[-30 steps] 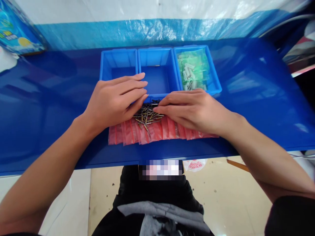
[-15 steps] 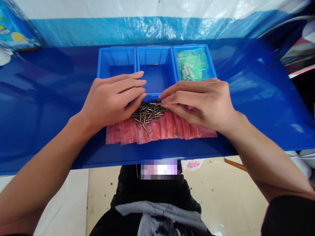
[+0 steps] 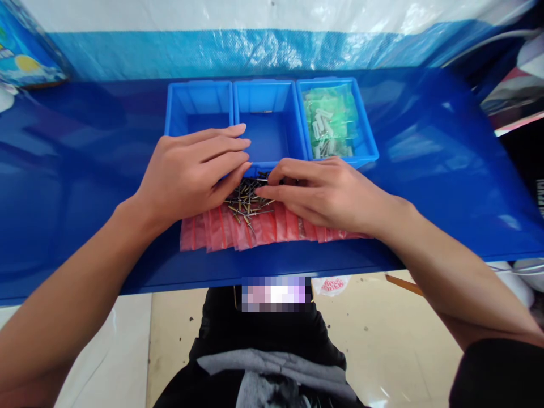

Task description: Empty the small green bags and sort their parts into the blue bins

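Picking through the metal pins (image 3: 245, 205) seems the step in hand: the right hand (image 3: 321, 190), fingertips narrowly parted, has them at its 9 o'clock, the left hand (image 3: 191, 173) curls at their 10 o'clock, any grip untellable, and a fine pinch looks called for.

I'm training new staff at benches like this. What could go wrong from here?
The loose rivets could scatter if the right hand, at the pile, moves too briskly. Some might slip between the red bags beneath them. The bags also lie close to the front edge of the table, so a tug might drag some over it.
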`<state>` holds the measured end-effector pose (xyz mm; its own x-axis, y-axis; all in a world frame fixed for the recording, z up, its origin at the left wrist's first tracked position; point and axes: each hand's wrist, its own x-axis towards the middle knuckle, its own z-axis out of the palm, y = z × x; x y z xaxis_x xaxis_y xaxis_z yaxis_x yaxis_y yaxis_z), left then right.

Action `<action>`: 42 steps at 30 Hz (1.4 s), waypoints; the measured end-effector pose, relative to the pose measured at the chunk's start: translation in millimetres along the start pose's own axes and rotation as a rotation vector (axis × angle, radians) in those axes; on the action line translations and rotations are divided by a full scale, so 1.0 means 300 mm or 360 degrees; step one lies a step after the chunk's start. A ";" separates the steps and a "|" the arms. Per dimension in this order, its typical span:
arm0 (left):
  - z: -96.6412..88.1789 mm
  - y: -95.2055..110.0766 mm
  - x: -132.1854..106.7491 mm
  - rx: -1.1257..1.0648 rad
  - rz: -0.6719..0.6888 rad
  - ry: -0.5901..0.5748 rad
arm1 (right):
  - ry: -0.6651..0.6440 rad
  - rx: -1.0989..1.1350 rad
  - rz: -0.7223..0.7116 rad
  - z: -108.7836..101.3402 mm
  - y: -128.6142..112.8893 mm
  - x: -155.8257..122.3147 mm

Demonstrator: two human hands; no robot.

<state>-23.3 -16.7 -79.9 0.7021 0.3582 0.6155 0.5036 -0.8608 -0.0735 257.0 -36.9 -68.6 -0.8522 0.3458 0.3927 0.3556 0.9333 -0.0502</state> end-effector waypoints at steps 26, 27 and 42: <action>0.000 0.004 0.001 0.0069 0.0023 0.0016 | -0.0049 0.0030 -0.0069 -0.004 -0.003 0.001; 0.000 0.004 0.001 0.0068 0.0026 0.0017 | -0.0043 0.0044 -0.0071 -0.005 -0.004 0.002; 0.002 0.007 0.002 -0.0066 -0.0065 0.0000 | -0.0055 0.0058 -0.0191 0.019 -0.010 0.007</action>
<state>-21.6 -18.0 -80.0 0.6814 0.3936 0.6172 0.5108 -0.8595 -0.0158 251.9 -38.3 -73.0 -0.9006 0.2341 0.3661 0.2368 0.9708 -0.0382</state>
